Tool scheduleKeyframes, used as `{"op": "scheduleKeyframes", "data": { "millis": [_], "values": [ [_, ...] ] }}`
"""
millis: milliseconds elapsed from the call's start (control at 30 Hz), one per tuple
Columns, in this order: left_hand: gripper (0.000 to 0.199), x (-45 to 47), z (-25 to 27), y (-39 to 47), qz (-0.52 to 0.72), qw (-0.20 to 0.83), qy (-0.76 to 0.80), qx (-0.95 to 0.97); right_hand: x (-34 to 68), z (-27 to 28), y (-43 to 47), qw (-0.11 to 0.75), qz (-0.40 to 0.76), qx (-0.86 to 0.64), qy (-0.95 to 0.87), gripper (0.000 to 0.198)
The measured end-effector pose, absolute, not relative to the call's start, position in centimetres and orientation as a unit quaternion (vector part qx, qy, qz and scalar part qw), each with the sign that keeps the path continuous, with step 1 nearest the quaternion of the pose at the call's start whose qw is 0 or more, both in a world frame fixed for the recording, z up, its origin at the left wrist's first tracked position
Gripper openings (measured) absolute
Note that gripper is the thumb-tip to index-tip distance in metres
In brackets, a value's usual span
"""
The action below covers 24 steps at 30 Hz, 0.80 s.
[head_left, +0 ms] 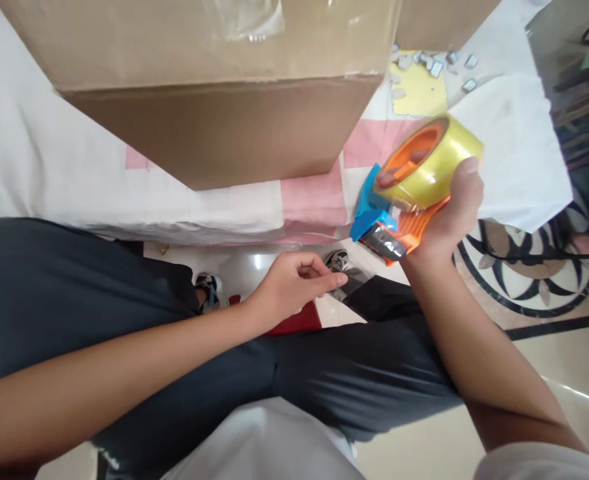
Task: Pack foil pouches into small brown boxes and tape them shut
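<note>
Tape dispenser (412, 229), blue and orange, sits right of center in the frame, well clamped in the right hand (455, 215). It's loaded with a fat yellowish roll (442, 168), tilted so you can look into the orange core; the thumb presses on the outside of the roll and fingertips show inside the core. Left hand (294, 285) is around the middle of the frame, apart from the right one, fingers curled with thumb and forefinger close together. Can't tell if it's pinching anything, there's just some greyish see-through-looking stuff beyond the fingertips.

Big cardboard box (224, 130) takes up the top middle, shiny clear tape on its upper face, sitting on a white and pink cloth (314, 203). Part of another box (442, 23) pokes in at the top right. Just below that one there's a yellow sheet (422, 97) with little greyish bits (436, 68) scattered on and beside it. Dark trousers (374, 373) fill much of the lower frame.
</note>
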<state>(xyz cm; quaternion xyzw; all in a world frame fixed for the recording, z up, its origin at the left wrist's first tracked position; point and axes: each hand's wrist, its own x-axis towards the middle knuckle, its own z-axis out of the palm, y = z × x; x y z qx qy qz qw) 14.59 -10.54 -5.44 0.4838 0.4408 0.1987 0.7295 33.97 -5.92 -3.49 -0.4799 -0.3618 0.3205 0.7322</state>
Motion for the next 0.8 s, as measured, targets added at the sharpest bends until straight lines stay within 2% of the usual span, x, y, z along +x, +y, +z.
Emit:
{"op": "scheduleKeyframes", "data": {
  "millis": [100,300,400,500,633,767,800],
  "values": [
    [0.044,14.6,-6.2,-10.6,0.203,0.675,0.48,0.522,32.5,-3.1,-7.0,0.73,0.317,-0.474,-0.377,0.041],
    [0.028,14.4,-7.0,-10.7,0.318,0.543,0.42,0.654,31.8,-3.1,-8.9,0.722,0.372,-0.471,-0.344,0.04],
    [0.029,14.1,-6.5,-10.9,0.297,0.595,0.36,0.654,31.9,-3.0,-9.4,0.722,0.409,-0.464,-0.31,0.037],
    [0.024,13.9,-6.2,-11.0,0.233,0.663,0.366,0.61,31.8,-2.4,-9.7,0.715,0.46,-0.46,-0.256,0.028],
    [0.019,13.8,-6.4,-10.7,0.208,0.679,0.361,0.604,31.9,-2.1,-9.3,0.714,0.47,-0.478,-0.199,0.02],
    [0.042,13.9,-6.7,-10.1,0.179,0.684,0.356,0.61,32.5,-2.9,-8.8,0.736,0.442,-0.482,-0.173,0.019],
    [0.039,13.9,-6.8,-9.9,0.177,0.675,0.347,0.626,32.6,-3.1,-8.8,0.741,0.442,-0.475,-0.174,0.019]
  ]
}}
